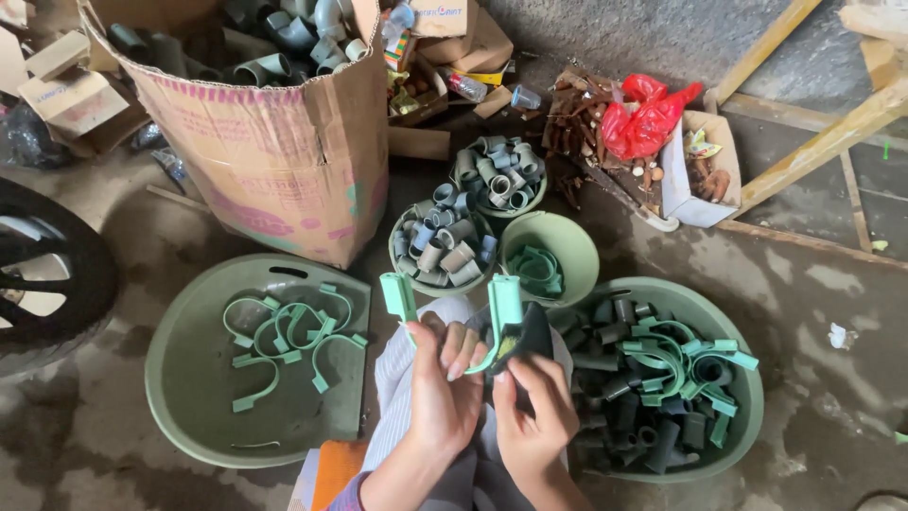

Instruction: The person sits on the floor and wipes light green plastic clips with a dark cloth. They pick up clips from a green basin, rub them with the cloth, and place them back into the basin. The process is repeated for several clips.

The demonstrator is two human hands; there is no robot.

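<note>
Left hand [443, 383]: clenched around the curved middle of a green U-shaped clamp [492, 308], held upright over the person's lap, its two flat ends pointing away from the person.

Right hand [532, 409]: grasping a short dark pipe piece [523, 336], pressed against the right leg of the clamp.

Left basin [180, 378]: pale green, on the floor at near left, holding a loose scatter of green clamps [288, 336] of the same kind.

Right basin [747, 397]: pale green, at near right, filled with dark pipe pieces [624, 416], with several more green clamps lying on top toward its far right side.

Small bowls, three, just beyond the hands: near one [402, 270] heaped with grey pipe fittings; far one [534, 201] likewise; right one [577, 248] with a few green clamps inside.

Cardboard box [284, 151]: large, open, at far left, stacked with grey pipe elbows.

Red plastic bag [645, 118]: at far right, lying on a tray of brownish odds and ends.

Black wheel [47, 274]: at the left edge, partly in view.

Wooden frame [823, 142]: at far right, leaning across the concrete floor.
</note>
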